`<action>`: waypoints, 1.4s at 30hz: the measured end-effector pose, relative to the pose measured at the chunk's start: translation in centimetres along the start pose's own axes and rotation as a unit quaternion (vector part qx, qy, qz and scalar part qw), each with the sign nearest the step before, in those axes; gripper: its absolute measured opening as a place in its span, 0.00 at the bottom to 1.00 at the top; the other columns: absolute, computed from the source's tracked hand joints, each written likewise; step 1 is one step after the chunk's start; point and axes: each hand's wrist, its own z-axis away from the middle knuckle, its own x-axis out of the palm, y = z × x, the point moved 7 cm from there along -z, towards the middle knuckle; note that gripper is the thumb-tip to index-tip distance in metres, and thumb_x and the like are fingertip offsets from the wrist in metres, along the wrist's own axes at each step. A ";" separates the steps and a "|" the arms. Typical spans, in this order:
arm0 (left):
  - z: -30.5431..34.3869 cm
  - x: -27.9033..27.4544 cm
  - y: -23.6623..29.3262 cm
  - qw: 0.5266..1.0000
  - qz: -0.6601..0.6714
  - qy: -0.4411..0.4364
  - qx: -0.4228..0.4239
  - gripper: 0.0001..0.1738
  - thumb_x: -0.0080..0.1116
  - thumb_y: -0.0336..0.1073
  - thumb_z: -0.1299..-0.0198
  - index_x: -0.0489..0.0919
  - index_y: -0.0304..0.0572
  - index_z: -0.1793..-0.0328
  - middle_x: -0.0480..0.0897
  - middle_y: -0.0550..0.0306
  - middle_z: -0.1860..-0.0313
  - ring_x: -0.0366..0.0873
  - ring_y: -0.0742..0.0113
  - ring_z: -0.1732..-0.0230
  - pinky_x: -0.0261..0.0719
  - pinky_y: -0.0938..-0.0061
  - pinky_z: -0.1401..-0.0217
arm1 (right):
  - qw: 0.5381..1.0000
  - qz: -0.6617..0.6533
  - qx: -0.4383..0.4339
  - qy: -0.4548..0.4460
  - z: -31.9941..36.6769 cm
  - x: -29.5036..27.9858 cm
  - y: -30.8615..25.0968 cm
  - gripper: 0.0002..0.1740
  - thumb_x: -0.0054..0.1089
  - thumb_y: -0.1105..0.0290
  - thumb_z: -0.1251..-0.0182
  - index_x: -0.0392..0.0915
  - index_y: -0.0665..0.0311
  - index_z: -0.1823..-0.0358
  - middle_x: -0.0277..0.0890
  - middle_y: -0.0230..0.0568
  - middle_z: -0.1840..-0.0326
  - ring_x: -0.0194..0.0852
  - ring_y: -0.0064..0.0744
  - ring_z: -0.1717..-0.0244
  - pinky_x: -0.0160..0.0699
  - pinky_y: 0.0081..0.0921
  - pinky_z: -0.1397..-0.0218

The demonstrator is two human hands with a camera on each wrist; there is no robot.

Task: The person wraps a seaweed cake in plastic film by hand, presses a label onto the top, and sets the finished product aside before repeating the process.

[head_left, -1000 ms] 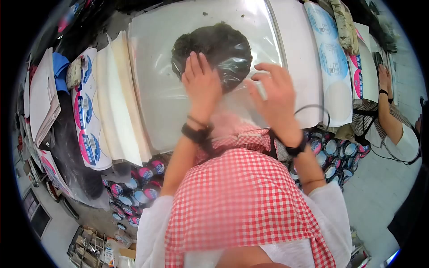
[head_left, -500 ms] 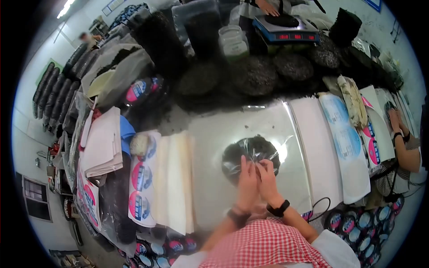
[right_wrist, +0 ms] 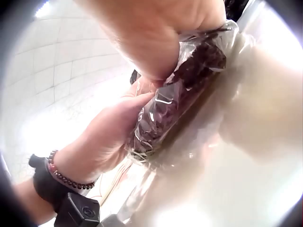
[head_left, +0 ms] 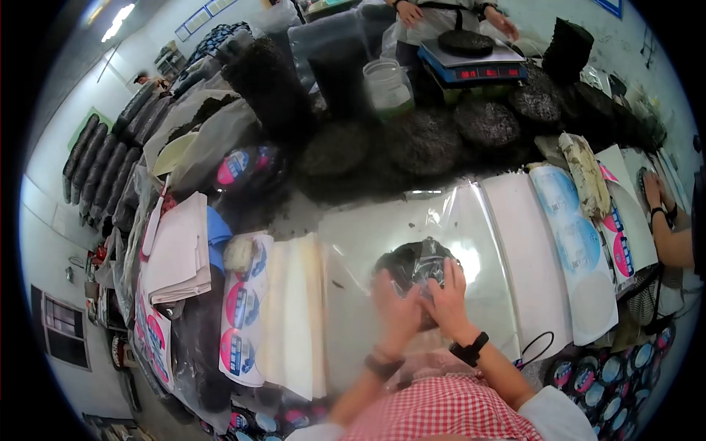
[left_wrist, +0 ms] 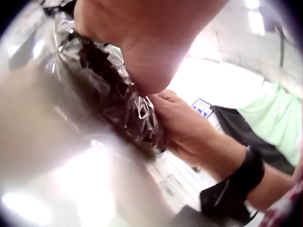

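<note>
A dark round cake (head_left: 403, 259) lies in front of me on a stack of clear plastic sheets (head_left: 353, 294), with clear film (right_wrist: 165, 99) drawn up over it. My left hand (head_left: 396, 317), blurred, is at its left near edge. On the right near side, my right hand (head_left: 450, 307) lays its fingers over the wrapped top. Both wrist views show crumpled shiny film (left_wrist: 142, 113) bunched along the cake's thick edge, with both thumbs close together there, holding the film against it. The far fingers are largely hidden in these close views.
Stacked white sheets (head_left: 298, 323) and label sheets (head_left: 243, 331) lie left, more label sheets (head_left: 581, 264) right. Several dark cakes (head_left: 485, 121) line the back beside a plastic jar (head_left: 387, 84). A person stands behind a scale (head_left: 474, 73) bearing another cake. More hands (head_left: 658, 195) work at far right.
The head view has tilted up from my apron to the wider table. My hands first stood apart, then met over the cake's middle on the film, and now lie spread at its near edges.
</note>
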 end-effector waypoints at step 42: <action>-3.2 2.8 -5.2 0.985 0.150 -0.076 0.034 0.25 0.65 0.37 0.59 0.74 0.40 0.52 0.79 0.52 0.50 0.74 0.55 0.45 0.60 0.59 0.37 | 0.954 -0.209 -0.062 -0.208 -3.9 6.6 3.4 0.34 0.73 0.62 0.52 0.71 0.62 0.43 0.70 0.39 0.40 0.62 0.46 0.33 0.64 0.42 0.34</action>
